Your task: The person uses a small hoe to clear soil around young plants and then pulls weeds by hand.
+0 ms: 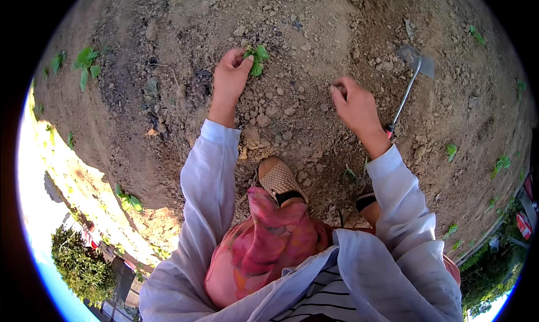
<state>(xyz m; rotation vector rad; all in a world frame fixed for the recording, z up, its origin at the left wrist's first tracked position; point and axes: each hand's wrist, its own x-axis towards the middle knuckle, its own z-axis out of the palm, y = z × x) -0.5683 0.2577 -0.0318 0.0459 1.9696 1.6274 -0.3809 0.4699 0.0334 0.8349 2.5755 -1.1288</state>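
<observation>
My left hand (229, 78) pinches the leaves of a small green seedling (257, 60) between thumb and fingertips, low over the dry, clumpy soil (294, 61). To its right, my right hand (354, 105) is held over the soil with its fingers curled and thumb against them; whether something tiny is between them cannot be made out. Beside the right wrist lies a hand hoe (408, 90) with a flat metal blade, a thin metal shaft and a red and black handle, partly hidden by the wrist.
My shoe (281, 179) stands on the soil below the hands. A larger leafy plant (86, 64) grows at the upper left, another (129, 200) at the lower left. Small seedlings (501, 165) dot the right side. A dry leaf (409, 28) lies above the hoe blade.
</observation>
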